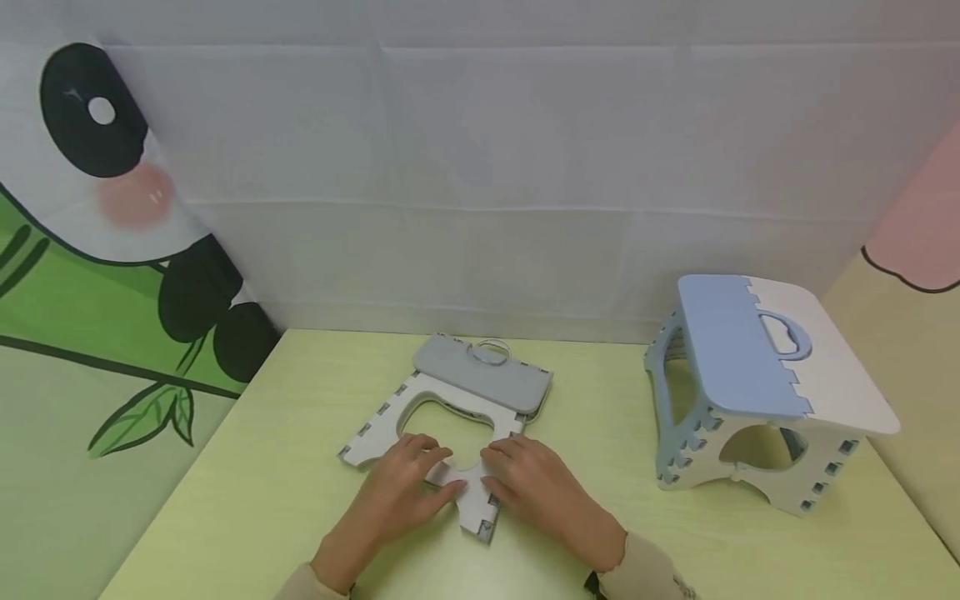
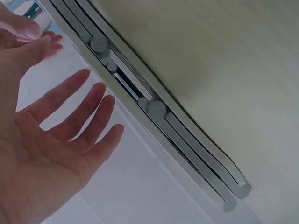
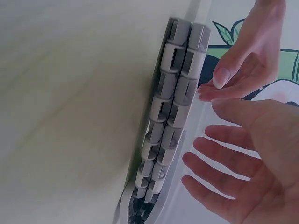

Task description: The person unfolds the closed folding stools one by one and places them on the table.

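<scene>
A grey and white folding stool (image 1: 483, 379) lies folded flat on the table, its round carry handle toward the wall. My left hand (image 1: 408, 487) is over the white leg panel at its near side, fingers spread and only loosely bent. On the other side, my right hand (image 1: 531, 483) has its fingertips right at the panel's right edge. In the left wrist view the stool's thin edge (image 2: 156, 109) shows stacked layers and round pivots beside my relaxed left fingers. The right wrist view shows a double row of hinge knuckles (image 3: 173, 98), with my right fingers slightly curved beside it.
A second folding stool (image 1: 738, 346), blue and white, stands unfolded at the table's right side. Behind the pale yellow table (image 1: 247, 500) hangs a light cloth (image 1: 525, 167) with a cartoon print at the left.
</scene>
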Available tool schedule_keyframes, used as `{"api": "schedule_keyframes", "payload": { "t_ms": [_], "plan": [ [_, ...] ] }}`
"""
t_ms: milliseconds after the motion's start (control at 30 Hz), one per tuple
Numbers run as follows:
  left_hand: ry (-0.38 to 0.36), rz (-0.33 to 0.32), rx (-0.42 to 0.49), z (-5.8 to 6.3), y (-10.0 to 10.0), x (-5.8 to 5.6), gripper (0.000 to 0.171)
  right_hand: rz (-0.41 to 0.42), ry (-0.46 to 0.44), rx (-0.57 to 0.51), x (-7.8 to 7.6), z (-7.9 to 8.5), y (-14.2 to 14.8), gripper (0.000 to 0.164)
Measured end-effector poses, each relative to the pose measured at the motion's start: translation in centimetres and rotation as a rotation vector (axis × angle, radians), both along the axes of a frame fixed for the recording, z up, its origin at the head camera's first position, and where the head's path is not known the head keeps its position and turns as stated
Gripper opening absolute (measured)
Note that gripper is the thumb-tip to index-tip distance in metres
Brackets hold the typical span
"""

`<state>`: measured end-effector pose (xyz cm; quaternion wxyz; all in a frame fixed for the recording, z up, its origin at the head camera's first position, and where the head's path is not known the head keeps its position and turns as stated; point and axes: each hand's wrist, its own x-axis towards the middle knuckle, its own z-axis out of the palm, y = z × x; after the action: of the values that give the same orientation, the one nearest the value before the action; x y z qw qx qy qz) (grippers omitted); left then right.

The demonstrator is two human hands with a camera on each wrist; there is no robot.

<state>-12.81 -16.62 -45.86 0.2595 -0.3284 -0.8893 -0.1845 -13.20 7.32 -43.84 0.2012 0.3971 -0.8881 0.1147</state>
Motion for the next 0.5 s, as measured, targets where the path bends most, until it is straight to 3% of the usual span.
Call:
{"api": "schedule_keyframes", "payload": {
  "t_ms": [300, 500],
  "plan": [
    [0.083, 0.017, -0.002, -0.1, 2.4, 0.6, 0.044, -0.019, 0.002, -0.099, -1.5, 0.3, 0.6, 0.023],
    [0.040, 0.045, -0.028, 0.0, 3.8, 1.2, 0.046, -0.077, -0.004, -0.110, -2.4, 0.4, 0.9, 0.024]
  ]
}}
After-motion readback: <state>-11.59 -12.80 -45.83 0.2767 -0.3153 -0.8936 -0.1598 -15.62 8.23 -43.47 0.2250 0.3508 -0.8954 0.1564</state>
